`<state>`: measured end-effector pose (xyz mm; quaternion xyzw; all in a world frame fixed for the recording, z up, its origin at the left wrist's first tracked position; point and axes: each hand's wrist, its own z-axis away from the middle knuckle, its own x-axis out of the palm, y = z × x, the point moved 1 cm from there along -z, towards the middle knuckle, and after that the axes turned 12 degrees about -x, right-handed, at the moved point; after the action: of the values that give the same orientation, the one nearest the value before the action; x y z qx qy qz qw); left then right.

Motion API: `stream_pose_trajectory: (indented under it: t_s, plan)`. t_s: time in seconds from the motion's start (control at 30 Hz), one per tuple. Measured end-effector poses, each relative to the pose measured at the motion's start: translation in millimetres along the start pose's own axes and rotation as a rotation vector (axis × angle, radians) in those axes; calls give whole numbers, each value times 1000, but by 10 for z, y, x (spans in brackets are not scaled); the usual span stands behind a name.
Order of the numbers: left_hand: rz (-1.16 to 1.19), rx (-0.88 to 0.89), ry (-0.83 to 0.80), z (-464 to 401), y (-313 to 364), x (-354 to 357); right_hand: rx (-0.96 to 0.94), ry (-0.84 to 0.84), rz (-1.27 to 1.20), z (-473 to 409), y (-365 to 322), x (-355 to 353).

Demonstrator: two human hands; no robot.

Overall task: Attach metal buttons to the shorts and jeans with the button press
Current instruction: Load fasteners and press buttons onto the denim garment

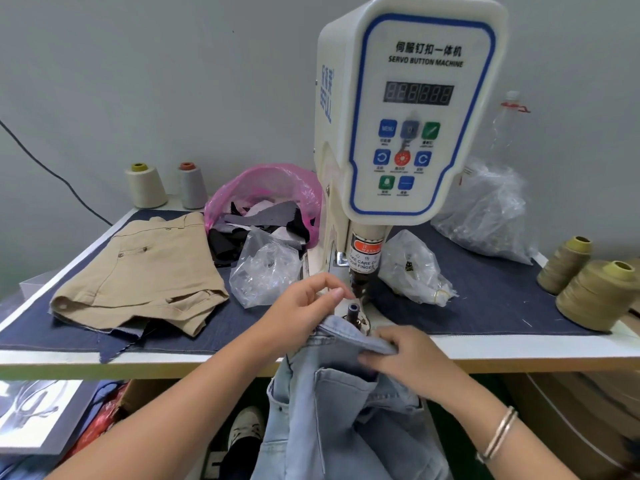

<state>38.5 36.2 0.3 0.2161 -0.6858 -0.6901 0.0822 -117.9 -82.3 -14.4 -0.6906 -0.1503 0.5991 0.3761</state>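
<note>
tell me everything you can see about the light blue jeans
The jeans are pale, washed denim, fairly stiff-looking with visible seams and a stitched pocket edge. Most of the cloth hangs off the front edge of the table toward the floor. The waistband is lifted up to the small post at the base of the button machine. The left hand pinches the band beside the post, and the right hand holds the folded band just right of it. No button shows on them yet.
</note>
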Motion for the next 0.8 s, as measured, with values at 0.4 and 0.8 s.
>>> stream_pose_trajectory:
  t_s: [0.4,0.8]
  plan:
    - [-245,-345,-319,-5,-192,-68,-42,111,-997,-151,140,-121]
    - [63,-429,-191,-59,-357,-143,165,233,-999,-637,425,-173]
